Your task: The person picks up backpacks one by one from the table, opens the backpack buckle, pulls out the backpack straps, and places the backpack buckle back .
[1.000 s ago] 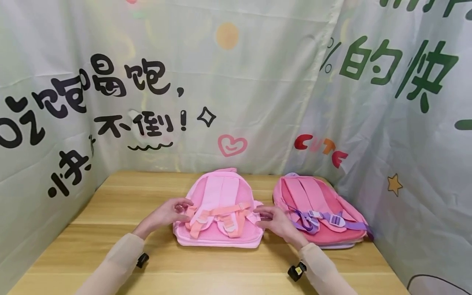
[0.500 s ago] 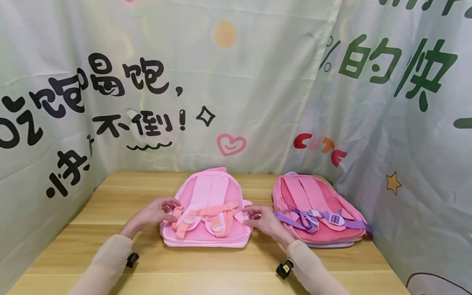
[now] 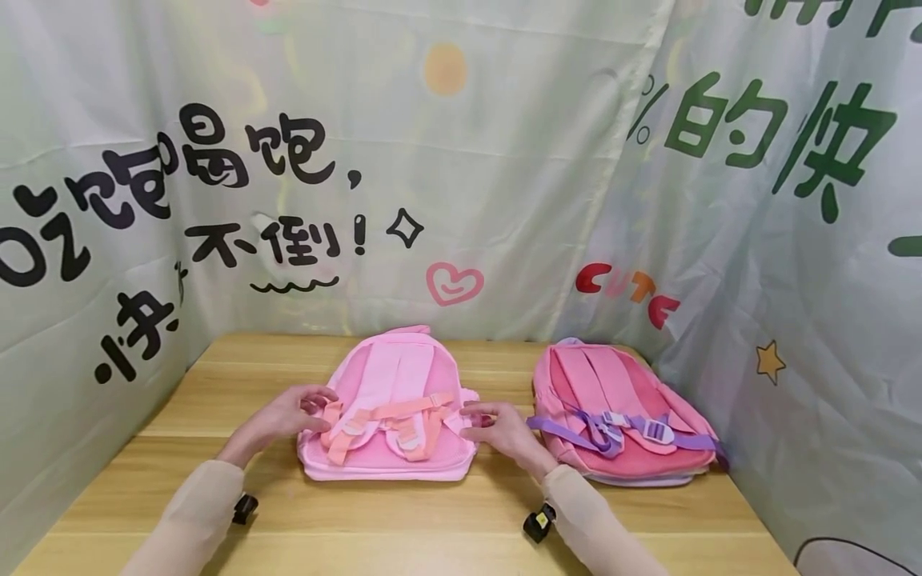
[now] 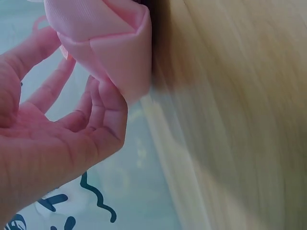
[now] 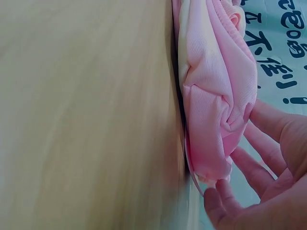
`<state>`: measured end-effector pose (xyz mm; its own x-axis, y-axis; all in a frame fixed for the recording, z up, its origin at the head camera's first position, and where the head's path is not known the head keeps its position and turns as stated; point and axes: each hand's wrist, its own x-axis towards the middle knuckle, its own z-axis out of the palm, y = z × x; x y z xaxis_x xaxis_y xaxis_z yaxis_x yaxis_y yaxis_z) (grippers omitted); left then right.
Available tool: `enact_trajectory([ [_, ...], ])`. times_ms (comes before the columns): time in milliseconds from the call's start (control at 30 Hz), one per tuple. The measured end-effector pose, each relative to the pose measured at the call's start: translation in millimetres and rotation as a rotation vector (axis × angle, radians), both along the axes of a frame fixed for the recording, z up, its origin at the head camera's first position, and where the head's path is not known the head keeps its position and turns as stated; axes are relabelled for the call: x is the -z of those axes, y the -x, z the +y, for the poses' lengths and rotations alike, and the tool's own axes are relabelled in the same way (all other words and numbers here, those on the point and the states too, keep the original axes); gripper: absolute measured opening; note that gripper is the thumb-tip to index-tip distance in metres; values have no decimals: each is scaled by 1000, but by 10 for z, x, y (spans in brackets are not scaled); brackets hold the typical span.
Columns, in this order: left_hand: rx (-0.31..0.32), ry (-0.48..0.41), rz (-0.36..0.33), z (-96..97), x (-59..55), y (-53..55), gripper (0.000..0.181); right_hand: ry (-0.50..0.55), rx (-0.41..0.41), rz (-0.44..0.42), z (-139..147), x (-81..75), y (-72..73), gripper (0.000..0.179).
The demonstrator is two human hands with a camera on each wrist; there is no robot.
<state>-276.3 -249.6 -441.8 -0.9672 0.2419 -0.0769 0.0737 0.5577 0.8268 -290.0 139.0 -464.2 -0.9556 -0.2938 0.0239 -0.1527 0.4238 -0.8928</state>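
A light pink backpack (image 3: pixel 398 364) lies on the table with its back panel and orange-pink straps (image 3: pixel 406 408) facing up. My left hand (image 3: pixel 284 416) holds its left side, thumb and fingers around the edge. On the opposite side my right hand (image 3: pixel 500 432) grips the other edge. In the left wrist view, the fingers of the left hand (image 4: pixel 67 129) curl at the pink fabric (image 4: pixel 112 48). The right wrist view has the right hand (image 5: pixel 268 177) at the bag's side (image 5: pixel 216 91), some fingertips low near the tabletop. The backpack's front is hidden underneath.
A darker pink backpack (image 3: pixel 634 384) with purple straps (image 3: pixel 691 439) lies at the right of the wooden table (image 3: pixel 403 528). Printed cloth curtains (image 3: pixel 504 200) enclose the back and both sides. One purple strap end reaches left toward my right hand.
Both hands have shifted to the left, and the light pink backpack has slid left with them, away from the darker one. The darker backpack stays in place, its left purple strap now stretched out leftward.
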Motion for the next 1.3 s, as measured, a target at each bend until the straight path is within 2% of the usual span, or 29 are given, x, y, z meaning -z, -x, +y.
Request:
enact_trajectory([
  [300,-42,33,-23,-164,-33,-68,50,25,-39,40,-199,73,11,32],
  [667,-74,81,-33,-430,-119,-86,49,32,-69,58,-542,50,50,31],
  [967,-127,94,-42,-614,-112,-121,48,13,-100,79,-727,49,87,35],
  [1300,-147,132,-41,-852,-136,-141,49,19,-121,110,-992,30,91,36],
])
